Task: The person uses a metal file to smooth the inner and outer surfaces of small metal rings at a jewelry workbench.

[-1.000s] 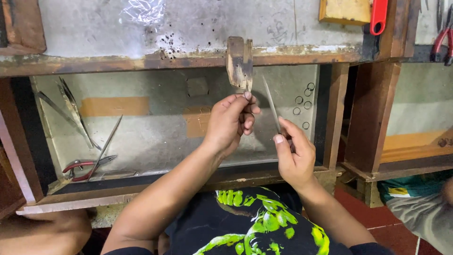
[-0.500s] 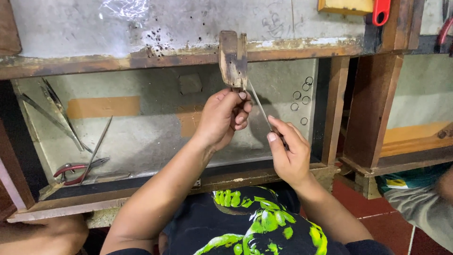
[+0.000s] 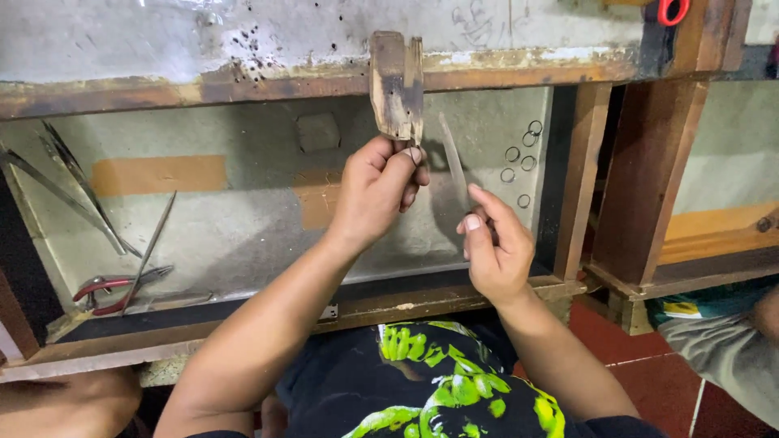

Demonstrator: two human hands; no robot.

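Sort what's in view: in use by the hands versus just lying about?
In use: left hand pinching something tiny against the wooden peg; right hand holding a thin file.

Lying about: red-handled pliers, long tweezers, loose metal rings.

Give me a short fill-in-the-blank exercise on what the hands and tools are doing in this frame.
1. The left hand pinches something small against the worn wooden ____ that juts from the bench edge.
2. The right hand holds a thin flat metal file that points ____.
3. The pliers in the tray have ____ handles.
4. Several small metal ____ lie at the tray's right end, near the wooden post.

Missing words: peg; upward; red; rings
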